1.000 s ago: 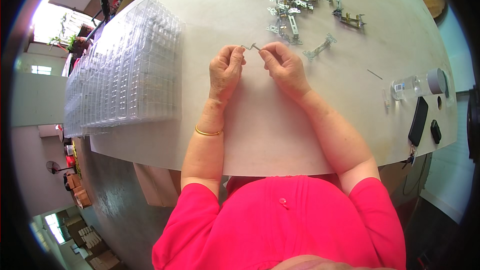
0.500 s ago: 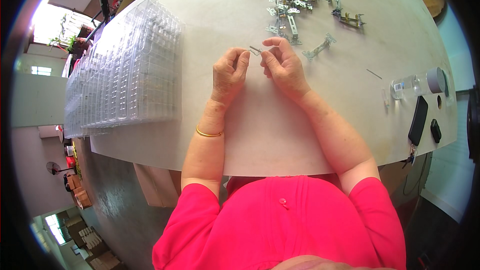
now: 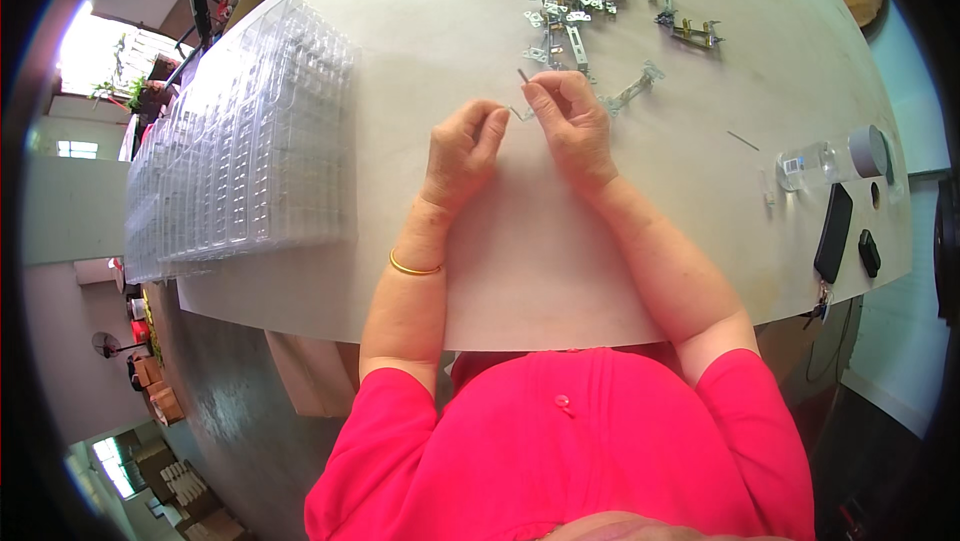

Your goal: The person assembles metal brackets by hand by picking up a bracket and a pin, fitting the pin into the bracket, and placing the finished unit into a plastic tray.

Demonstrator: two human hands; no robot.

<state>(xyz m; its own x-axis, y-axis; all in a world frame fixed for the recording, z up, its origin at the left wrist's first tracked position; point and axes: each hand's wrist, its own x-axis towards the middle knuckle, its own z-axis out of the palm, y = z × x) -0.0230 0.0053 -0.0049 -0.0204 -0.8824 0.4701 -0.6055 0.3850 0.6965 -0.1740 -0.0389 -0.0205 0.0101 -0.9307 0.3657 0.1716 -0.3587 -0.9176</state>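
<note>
My left hand (image 3: pixel 466 151) is closed, pinching a small thin metal piece (image 3: pixel 516 113) whose end sticks out past the thumb. Close beside it, my right hand (image 3: pixel 572 126) is closed on a short dark metal rod (image 3: pixel 522 76) that points up and to the left. The hands are a little apart. Just beyond the right hand lies a silvery metal bracket (image 3: pixel 635 89), partly hidden by the fingers. A pile of metal brackets (image 3: pixel 575 16) with brass-coloured parts rests farther back, with another bracket assembly (image 3: pixel 695 36) at its right.
Stacked clear plastic trays (image 3: pixel 255 131) stand at the left of the pale table (image 3: pixel 520 291). On the right lie a thin metal rod (image 3: pixel 743 141), a clear jar (image 3: pixel 815 166) with a grey lid, a black phone (image 3: pixel 834 234), a small black object (image 3: pixel 869 254) and keys (image 3: pixel 820 306).
My hands have drawn slightly apart. The rod, earlier between both hands beside the thin piece, is now up in my right hand's fingers, while the thin piece stays with my left.
</note>
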